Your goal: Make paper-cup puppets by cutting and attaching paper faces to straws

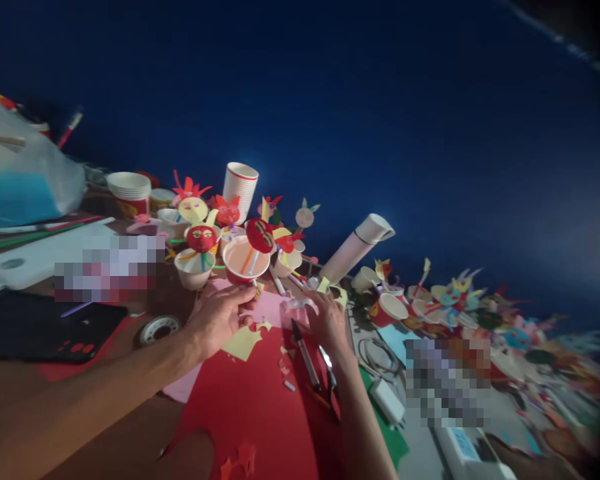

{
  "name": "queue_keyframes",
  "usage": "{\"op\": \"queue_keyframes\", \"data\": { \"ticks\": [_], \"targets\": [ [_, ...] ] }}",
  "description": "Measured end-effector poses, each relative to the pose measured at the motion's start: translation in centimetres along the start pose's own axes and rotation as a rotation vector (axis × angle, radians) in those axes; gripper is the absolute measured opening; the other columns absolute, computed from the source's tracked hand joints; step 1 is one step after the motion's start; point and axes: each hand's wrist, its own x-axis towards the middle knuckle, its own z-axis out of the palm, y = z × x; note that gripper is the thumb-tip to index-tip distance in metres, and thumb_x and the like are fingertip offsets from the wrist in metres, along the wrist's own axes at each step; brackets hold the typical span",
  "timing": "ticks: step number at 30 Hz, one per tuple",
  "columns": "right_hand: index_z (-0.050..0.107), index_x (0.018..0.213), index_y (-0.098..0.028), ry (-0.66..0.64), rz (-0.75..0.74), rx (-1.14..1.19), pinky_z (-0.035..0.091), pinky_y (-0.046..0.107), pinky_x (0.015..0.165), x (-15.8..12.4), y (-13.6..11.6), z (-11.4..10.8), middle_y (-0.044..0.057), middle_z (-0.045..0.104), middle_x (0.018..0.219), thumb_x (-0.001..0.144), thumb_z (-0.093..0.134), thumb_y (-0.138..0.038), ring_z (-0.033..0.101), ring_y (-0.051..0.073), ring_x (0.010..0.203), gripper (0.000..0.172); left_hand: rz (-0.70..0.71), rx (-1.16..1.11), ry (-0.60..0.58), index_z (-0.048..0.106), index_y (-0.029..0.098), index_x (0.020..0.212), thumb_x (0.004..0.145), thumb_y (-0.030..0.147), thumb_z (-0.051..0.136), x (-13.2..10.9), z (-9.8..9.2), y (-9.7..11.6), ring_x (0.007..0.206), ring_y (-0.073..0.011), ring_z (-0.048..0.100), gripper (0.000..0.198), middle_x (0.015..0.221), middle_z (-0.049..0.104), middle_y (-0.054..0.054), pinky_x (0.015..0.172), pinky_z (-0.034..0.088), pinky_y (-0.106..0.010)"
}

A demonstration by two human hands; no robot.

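My left hand [220, 320] is closed on the lower side of a red-and-white paper cup [240, 273]. A straw stands in this cup, topped by a round red paper face [260, 236]. My right hand [327, 320] reaches forward with its fingers stretched out, beside yellow paper scraps [337, 293] and a bit of clear plastic [300, 304]; its fingertips are partly blurred. Under both hands lie pink paper [273, 307] and a red sheet [250, 393]. A black pen [306, 357] and scissors [329, 367] rest near my right wrist.
Behind stand several decorated cups [195, 267], a stack of white cups [240, 190] and a tilted white bottle [357, 247]. At left are a tape roll [159, 329] and a black phone [45, 327]. A white charger [387, 401] and more paper crafts [455, 300] lie to the right.
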Motion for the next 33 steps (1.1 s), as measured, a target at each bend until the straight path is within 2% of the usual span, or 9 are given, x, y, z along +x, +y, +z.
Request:
{"op": "queue_keyframes", "data": {
  "ticks": [3, 5, 7, 10, 12, 16, 27, 33],
  "targets": [
    [0.068, 0.098, -0.022, 0.057, 0.037, 0.106, 0.040, 0.032, 0.080, -0.1, -0.1, -0.7, 0.006, 0.068, 0.096, 0.082, 0.049, -0.021, 0.060, 0.021, 0.088, 0.025, -0.043, -0.054, 0.058, 0.062, 0.013, 0.069, 0.063, 0.013, 0.071, 0.2, 1.9, -0.3, 0.057, -0.0091, 0.051, 0.010, 0.064, 0.057, 0.001, 0.045, 0.036, -0.019],
    [0.068, 0.092, -0.018, 0.080, 0.055, 0.208, 0.044, 0.027, 0.069, 0.0, -0.9, -0.8, 0.006, 0.069, 0.085, 0.084, 0.046, -0.026, 0.062, 0.018, 0.076, 0.024, -0.096, -0.095, 0.094, 0.061, 0.013, 0.068, 0.064, 0.012, 0.069, 0.5, 2.8, -0.9, 0.056, -0.0093, 0.052, 0.009, 0.064, 0.057, 0.001, 0.045, 0.037, -0.020],
    [0.068, 0.088, -0.016, 0.080, 0.060, 0.315, 0.046, 0.024, 0.064, 0.1, -2.4, -0.4, 0.005, 0.069, 0.079, 0.085, 0.046, -0.029, 0.062, 0.016, 0.071, 0.026, -0.074, -0.133, 0.124, 0.061, 0.014, 0.069, 0.065, 0.012, 0.068, 1.1, 3.2, -1.7, 0.057, -0.0088, 0.053, 0.008, 0.067, 0.059, 0.002, 0.048, 0.039, -0.021],
    [0.069, 0.080, -0.016, 0.039, 0.055, 0.447, 0.046, 0.022, 0.061, 0.2, -5.0, 0.4, 0.002, 0.069, 0.071, 0.084, 0.048, -0.032, 0.061, 0.015, 0.066, 0.027, -0.085, -0.147, 0.134, 0.061, 0.016, 0.075, 0.066, 0.013, 0.069, 2.2, 3.1, -3.0, 0.056, -0.0080, 0.053, 0.012, 0.068, 0.059, 0.003, 0.046, 0.036, -0.019],
    [0.070, 0.082, -0.016, 0.016, 0.069, 0.508, 0.046, 0.022, 0.061, 0.0, -6.5, 0.7, 0.001, 0.069, 0.071, 0.081, 0.053, -0.031, 0.060, 0.015, 0.065, 0.023, -0.062, -0.149, 0.107, 0.060, 0.016, 0.078, 0.067, 0.015, 0.068, 2.7, 2.8, -3.8, 0.058, -0.0088, 0.055, 0.014, 0.070, 0.059, 0.003, 0.049, 0.040, -0.020],
    [0.070, 0.080, -0.017, -0.007, 0.103, 0.573, 0.044, 0.022, 0.060, -0.4, -8.1, 0.9, 0.001, 0.069, 0.070, 0.077, 0.057, -0.029, 0.059, 0.015, 0.065, 0.018, -0.039, -0.133, 0.067, 0.058, 0.016, 0.075, 0.066, 0.015, 0.069, 2.9, 2.4, -4.5, 0.061, -0.0110, 0.058, 0.015, 0.068, 0.060, 0.001, 0.051, 0.043, -0.020],
    [0.066, 0.071, -0.017, -0.025, 0.162, 0.579, 0.042, 0.023, 0.061, -0.5, -8.0, 1.1, 0.000, 0.066, 0.064, 0.079, 0.054, -0.033, 0.058, 0.016, 0.063, 0.022, -0.094, -0.159, 0.085, 0.058, 0.016, 0.084, 0.069, 0.017, 0.066, 3.0, 1.8, -5.2, 0.058, -0.0091, 0.055, 0.017, 0.069, 0.060, 0.001, 0.049, 0.039, -0.019],
    [0.065, 0.069, -0.017, 0.001, 0.172, 0.562, 0.041, 0.024, 0.060, -0.2, -5.9, 2.6, 0.000, 0.064, 0.063, 0.077, 0.055, -0.036, 0.056, 0.016, 0.062, 0.024, -0.080, -0.153, 0.023, 0.063, 0.014, 0.086, 0.065, 0.020, 0.068, 2.0, 2.0, -5.3, 0.060, -0.0102, 0.055, 0.022, 0.068, 0.061, 0.000, 0.056, 0.041, -0.021]
  ]
}}
